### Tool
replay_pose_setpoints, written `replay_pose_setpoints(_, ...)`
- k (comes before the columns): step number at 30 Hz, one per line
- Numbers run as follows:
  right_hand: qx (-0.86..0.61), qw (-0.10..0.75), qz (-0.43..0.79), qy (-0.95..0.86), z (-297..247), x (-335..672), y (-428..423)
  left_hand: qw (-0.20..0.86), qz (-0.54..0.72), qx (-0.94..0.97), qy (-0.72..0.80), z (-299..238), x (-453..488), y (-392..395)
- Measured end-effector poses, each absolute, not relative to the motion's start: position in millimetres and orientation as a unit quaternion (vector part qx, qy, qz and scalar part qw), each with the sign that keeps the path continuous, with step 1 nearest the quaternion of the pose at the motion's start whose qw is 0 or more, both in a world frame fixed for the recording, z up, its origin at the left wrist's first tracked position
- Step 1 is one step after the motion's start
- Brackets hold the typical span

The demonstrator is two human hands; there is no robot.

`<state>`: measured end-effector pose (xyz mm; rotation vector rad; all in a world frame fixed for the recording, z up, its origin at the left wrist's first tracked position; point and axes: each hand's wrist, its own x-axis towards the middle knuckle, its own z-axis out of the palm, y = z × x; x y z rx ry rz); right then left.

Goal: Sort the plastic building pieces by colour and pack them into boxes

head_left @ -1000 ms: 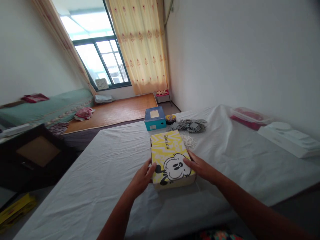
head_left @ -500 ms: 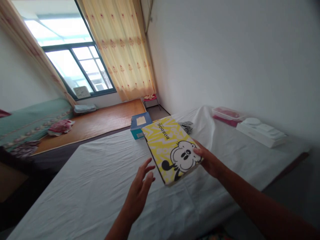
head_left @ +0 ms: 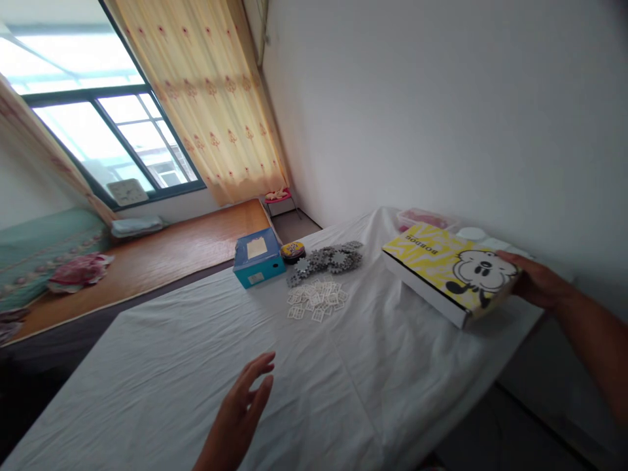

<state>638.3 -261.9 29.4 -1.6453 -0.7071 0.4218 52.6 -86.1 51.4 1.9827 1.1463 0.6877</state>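
My right hand (head_left: pixel 537 282) grips the right end of a yellow-and-white shoebox (head_left: pixel 422 261) printed with a cartoon dog and the word BOBDOG. The box is at the right side of the white-covered table (head_left: pixel 161 353); I cannot tell whether its underside touches the cloth. My left hand (head_left: pixel 240 399) hovers over the near part of the cloth, fingers apart, holding nothing. Beyond it lie a spread of small white square pieces (head_left: pixel 316 299) and a heap of grey gear-shaped pieces (head_left: pixel 331 260).
A blue box (head_left: pixel 258 258) stands at the table's far edge, with a small yellow tin (head_left: pixel 293 251) beside it. Behind the shoebox, a clear-lidded pink container (head_left: pixel 424 218) and a partly hidden white case (head_left: pixel 471 233) sit along the wall. Past the table is a low bed (head_left: pixel 206 243).
My right hand has carried the shoebox rightward, uncovering the grey pieces, the white squares and the tin. My left hand has drawn away from the box, down and left. The view has shifted right.
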Motion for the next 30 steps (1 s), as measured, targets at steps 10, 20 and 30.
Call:
replay_pose_setpoints(10, -0.847, 0.371, -0.138, -0.354, 73.2, 608.0, -256.1, 0.455, 0.368, 0.680, 0.441, 57.3, 72.0, -31.8)
replay_pose_setpoints(20, -0.545, 0.268, 0.060, -0.792, 92.5, 375.4, -94.6, 0.365, 0.492, 0.617, 0.494, -0.7, 48.4, 23.8)
replay_pose_setpoints(30, -0.528, 0.197, 0.052, -0.825, 63.6, 312.5, 87.9, 0.239, 0.486, 0.683, 0.490, -23.0, 28.4, 27.0)
